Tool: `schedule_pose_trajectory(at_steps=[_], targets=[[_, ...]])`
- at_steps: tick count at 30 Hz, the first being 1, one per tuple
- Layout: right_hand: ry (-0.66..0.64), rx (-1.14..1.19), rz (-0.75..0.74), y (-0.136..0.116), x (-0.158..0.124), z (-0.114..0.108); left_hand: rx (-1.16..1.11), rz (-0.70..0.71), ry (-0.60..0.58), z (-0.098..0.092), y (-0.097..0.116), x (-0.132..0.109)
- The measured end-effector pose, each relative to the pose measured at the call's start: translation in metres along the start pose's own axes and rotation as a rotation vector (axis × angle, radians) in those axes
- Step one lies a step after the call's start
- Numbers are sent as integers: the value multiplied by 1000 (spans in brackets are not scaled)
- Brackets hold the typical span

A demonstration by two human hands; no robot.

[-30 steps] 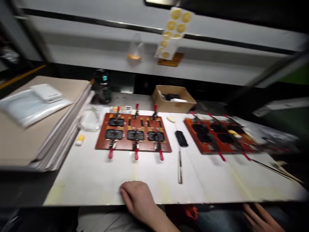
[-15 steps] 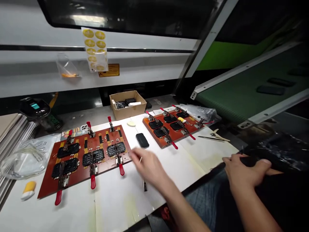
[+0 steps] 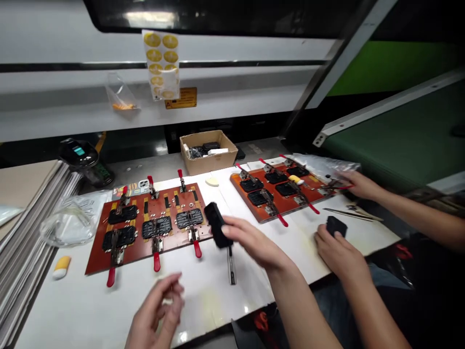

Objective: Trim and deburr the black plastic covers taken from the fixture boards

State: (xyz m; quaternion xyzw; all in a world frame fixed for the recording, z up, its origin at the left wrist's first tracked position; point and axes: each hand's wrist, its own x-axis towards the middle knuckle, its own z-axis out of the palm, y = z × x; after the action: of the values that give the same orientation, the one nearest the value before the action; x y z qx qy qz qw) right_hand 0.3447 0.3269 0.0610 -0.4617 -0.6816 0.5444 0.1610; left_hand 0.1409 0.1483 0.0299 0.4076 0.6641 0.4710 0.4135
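My right hand (image 3: 254,238) pinches a black rectangular plastic part (image 3: 217,225) between thumb and fingers, tilted just above the table. Below it, a slim metal tool with a dark end (image 3: 231,269) lies on the white sheet; its upper part is hidden. Near the front edge, my left hand (image 3: 158,308) is raised with loosely curled fingers apart and nothing visible in them. Ahead of both hands lies a reddish-brown fixture board (image 3: 145,213) carrying several black parts and red-handled toggle clamps.
A second clamp board (image 3: 261,213) lies to the right. A co-worker's hand (image 3: 337,249) holds a black part there, the other (image 3: 359,186) is at a clamp. Behind stands a cardboard box (image 3: 207,165); a yellow-white piece (image 3: 61,266) lies left, tweezers (image 3: 347,214) right.
My right hand has picked the black part up off the table. My left hand has come into view. The co-worker's hands have moved onto the right side of the table.
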Motion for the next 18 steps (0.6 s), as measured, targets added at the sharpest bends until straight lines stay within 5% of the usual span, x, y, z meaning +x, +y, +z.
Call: schedule_pose_trajectory(at_steps=[3,5,10,18], targets=[[-470,754,-131,-2,-28,45,-253,-98,-54,-23,20,13],[-606,1007,-61,2,-35,74,-291,-142,-125,-32,29,17],[-680,1329,197,16,-30,107,-199,-229,-129,-38,35,16],[-653,1212,299,8,-20,110,-273,-229,-131,-38,27,24]])
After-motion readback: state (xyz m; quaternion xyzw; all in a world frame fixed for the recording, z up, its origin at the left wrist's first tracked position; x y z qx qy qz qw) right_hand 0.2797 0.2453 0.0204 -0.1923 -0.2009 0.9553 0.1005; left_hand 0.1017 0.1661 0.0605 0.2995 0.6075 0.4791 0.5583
